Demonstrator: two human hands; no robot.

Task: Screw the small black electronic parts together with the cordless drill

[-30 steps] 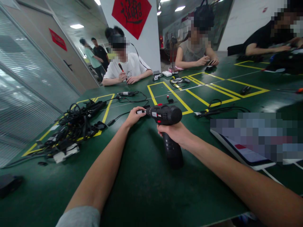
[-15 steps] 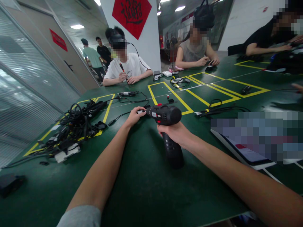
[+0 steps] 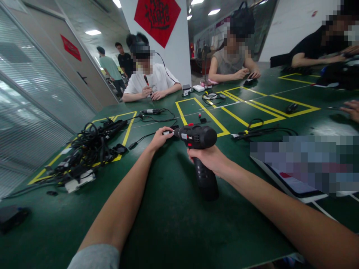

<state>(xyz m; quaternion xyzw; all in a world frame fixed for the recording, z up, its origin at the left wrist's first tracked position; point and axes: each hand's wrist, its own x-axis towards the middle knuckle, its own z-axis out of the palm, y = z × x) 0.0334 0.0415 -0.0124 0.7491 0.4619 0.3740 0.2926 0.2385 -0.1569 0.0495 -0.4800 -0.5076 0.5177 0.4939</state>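
A black cordless drill (image 3: 199, 149) with red trim stands on its battery base on the green table (image 3: 174, 224). My right hand (image 3: 209, 158) is wrapped round its grip. My left hand (image 3: 159, 137) is closed on the small silver bit at the drill's nose, fingers pinched about it. A thin black cable runs off to the left from beside that hand.
A tangle of black cables and adapters (image 3: 86, 149) lies at the left inside yellow tape lines. A tablet (image 3: 291, 181) lies at the right. More cables (image 3: 260, 130) lie beyond it. Several people sit along the far edge; another person's hand (image 3: 352, 110) shows at far right.
My hands and the drill have hardly moved. Another person's hand has come into view at the far right edge of the table.
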